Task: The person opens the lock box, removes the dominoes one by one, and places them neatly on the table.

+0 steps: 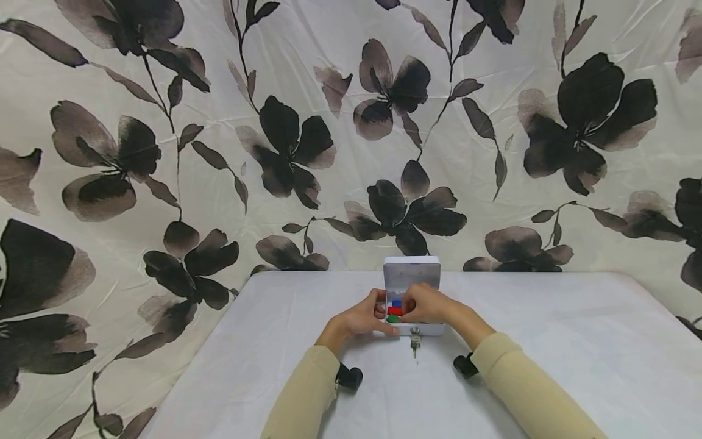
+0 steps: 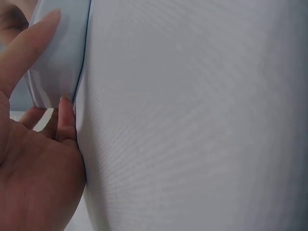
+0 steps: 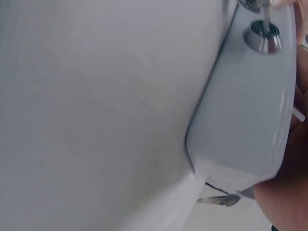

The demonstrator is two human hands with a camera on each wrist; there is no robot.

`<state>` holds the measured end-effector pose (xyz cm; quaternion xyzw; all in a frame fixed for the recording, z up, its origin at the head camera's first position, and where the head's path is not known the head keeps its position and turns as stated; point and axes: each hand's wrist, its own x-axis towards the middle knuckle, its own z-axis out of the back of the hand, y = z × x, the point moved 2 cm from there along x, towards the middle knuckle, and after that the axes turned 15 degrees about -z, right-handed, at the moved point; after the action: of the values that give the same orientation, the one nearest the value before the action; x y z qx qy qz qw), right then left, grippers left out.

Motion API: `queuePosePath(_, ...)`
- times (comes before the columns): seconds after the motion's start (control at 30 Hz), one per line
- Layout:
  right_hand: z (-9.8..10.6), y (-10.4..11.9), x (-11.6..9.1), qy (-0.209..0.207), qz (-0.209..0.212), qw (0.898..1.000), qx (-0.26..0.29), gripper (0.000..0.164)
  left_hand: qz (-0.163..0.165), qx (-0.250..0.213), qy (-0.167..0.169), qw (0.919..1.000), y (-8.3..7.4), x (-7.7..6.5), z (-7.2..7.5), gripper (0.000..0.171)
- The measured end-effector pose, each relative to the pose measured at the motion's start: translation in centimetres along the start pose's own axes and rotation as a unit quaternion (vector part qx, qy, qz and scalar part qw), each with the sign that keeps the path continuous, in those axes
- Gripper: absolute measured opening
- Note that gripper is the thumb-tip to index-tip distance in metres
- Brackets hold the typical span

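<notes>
A small white metal lock box (image 1: 430,330) stands on the table with its lid (image 1: 412,275) raised. My left hand (image 1: 359,315) holds its left front corner, thumb along the front wall and fingers at the side, as the left wrist view also shows. Over the right part of the opening, my right hand (image 1: 426,303) reaches in with bent fingers; I cannot tell whether they pinch something. Blue (image 1: 397,303), red (image 1: 395,311) and green (image 1: 393,318) pieces lie inside at the left. A key (image 1: 415,344) hangs from the front lock (image 3: 263,38).
The box sits near the far edge of a table (image 1: 236,372) covered in white cloth. Behind it hangs a floral backdrop (image 1: 329,244). Black wrist cameras are strapped under both sleeves (image 1: 307,390).
</notes>
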<state>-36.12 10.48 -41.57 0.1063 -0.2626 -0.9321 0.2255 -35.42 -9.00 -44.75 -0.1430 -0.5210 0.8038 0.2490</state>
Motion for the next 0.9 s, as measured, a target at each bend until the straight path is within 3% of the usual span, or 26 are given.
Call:
queuePosePath(0.1, 0.2, -0.2, -0.1, 0.021, 0.021, 0.999, 0.012, 0.006, 0.0, 0.004, 0.002, 1.0, 0.1, 0.0, -0.1, 0.085)
queuePosePath(0.37, 0.2, 0.1, 0.1, 0.057, 0.048, 0.997, 0.016, 0.03, -0.009, 0.007, 0.003, 0.9999, 0.2, 0.0, 0.0, 0.081)
queuePosePath(0.53, 0.0, 0.4, 0.4, 0.061, 0.066, 0.996, -0.002, 0.03, -0.015, 0.001, 0.006, 0.9999, 0.1, 0.1, -0.1, 0.082)
queuePosePath(0.9, -0.1, 1.1, 0.6, 0.054, 0.063, 0.996, -0.011, 0.027, -0.02, -0.009, 0.003, 0.9998, 0.0, 0.0, 0.0, 0.08)
